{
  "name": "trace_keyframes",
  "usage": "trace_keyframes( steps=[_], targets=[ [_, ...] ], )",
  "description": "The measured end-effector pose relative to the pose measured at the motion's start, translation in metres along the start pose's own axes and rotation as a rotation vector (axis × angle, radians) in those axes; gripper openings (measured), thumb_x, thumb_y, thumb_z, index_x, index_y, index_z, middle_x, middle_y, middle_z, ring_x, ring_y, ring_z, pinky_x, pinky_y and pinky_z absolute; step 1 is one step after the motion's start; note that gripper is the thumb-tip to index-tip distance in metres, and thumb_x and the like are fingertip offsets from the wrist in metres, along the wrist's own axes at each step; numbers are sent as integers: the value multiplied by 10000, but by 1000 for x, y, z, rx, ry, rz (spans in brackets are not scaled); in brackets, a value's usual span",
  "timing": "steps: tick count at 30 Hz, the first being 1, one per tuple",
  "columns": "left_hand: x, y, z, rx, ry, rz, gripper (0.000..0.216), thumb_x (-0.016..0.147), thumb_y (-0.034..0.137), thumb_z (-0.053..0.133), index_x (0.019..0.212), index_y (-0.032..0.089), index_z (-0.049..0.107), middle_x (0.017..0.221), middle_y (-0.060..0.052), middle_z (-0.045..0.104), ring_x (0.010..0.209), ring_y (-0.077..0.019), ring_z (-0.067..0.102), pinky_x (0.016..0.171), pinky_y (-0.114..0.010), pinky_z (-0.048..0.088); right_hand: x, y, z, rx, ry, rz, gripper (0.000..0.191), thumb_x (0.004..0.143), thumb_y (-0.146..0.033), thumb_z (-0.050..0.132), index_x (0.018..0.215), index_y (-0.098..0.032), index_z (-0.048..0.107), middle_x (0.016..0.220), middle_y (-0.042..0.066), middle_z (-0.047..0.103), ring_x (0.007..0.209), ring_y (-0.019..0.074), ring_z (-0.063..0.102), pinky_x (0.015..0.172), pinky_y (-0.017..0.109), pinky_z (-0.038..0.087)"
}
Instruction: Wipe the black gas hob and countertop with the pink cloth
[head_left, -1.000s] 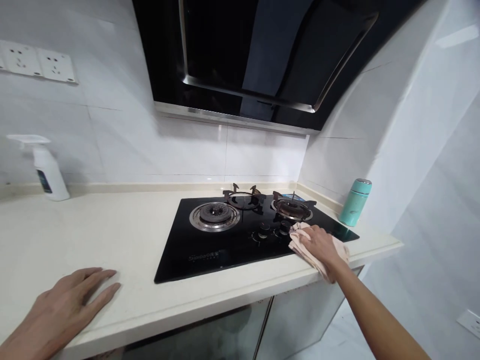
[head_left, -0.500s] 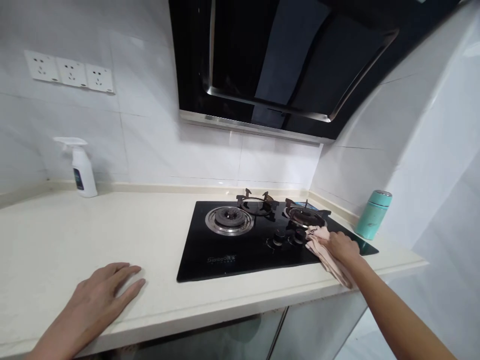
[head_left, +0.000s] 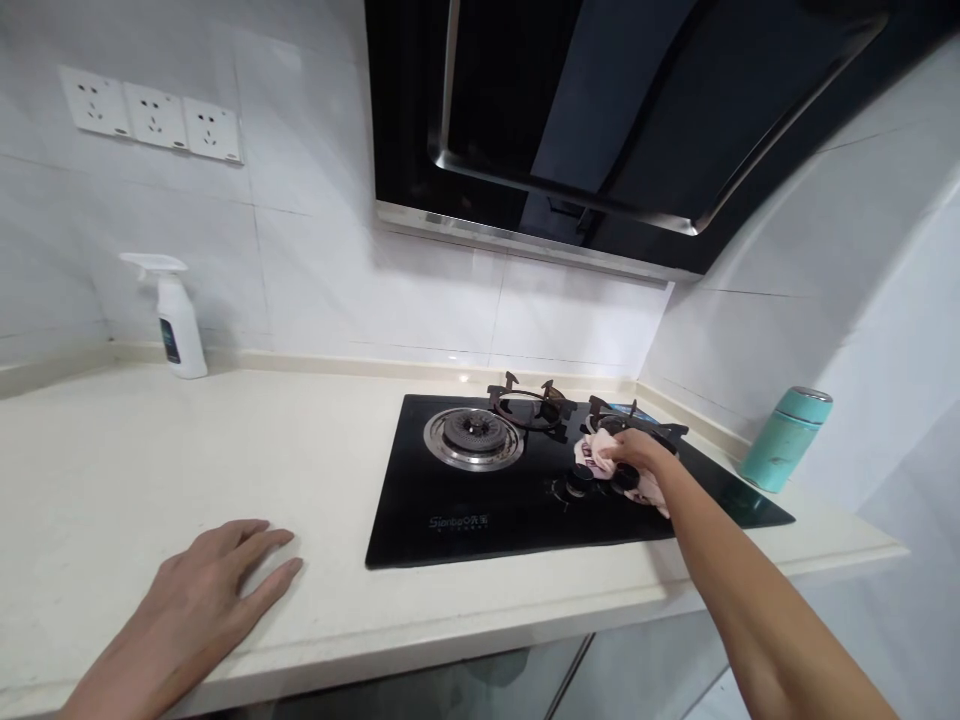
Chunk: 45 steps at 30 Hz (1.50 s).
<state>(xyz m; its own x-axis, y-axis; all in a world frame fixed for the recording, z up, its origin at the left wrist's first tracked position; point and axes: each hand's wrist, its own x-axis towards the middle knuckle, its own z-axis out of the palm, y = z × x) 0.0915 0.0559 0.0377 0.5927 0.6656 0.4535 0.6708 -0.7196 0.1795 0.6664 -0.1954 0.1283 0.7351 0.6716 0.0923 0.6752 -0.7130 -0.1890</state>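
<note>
My right hand [head_left: 634, 452] grips a crumpled pink cloth [head_left: 596, 450] and presses it on the black glass gas stove [head_left: 480, 510], just behind the two control knobs [head_left: 581, 485] and in front of the right burner. My left hand [head_left: 217, 590] lies flat on the cream countertop [head_left: 187, 470] near its front edge, fingers stretched out, holding nothing. The left burner [head_left: 472, 437] shows its bare metal ring, and a loose black pan support [head_left: 531, 400] sits behind it.
A white spray bottle [head_left: 178, 318] stands at the back left against the tiled wall. A teal flask [head_left: 784, 438] stands at the right end of the counter. A black range hood [head_left: 600, 110] overhangs the stove. Wall sockets [head_left: 154, 118] sit upper left.
My right hand has carried the cloth from the stove's front right edge back and to the left, up behind the knobs. The left hand has stayed flat on the counter.
</note>
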Motion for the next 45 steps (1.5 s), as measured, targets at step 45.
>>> trace_keyframes(
  steps=[45],
  targets=[
    [1, 16, -20, -59, -57, -9, 552, 921, 608, 432, 1161, 243, 770, 1295, -102, 713, 1212, -316, 646, 1000, -410, 498, -147, -154, 50, 181, 1, -402, 684, 828, -734, 623, 1299, -239, 638, 1402, 144, 592, 1316, 358, 496, 1100, 513, 324]
  ],
)
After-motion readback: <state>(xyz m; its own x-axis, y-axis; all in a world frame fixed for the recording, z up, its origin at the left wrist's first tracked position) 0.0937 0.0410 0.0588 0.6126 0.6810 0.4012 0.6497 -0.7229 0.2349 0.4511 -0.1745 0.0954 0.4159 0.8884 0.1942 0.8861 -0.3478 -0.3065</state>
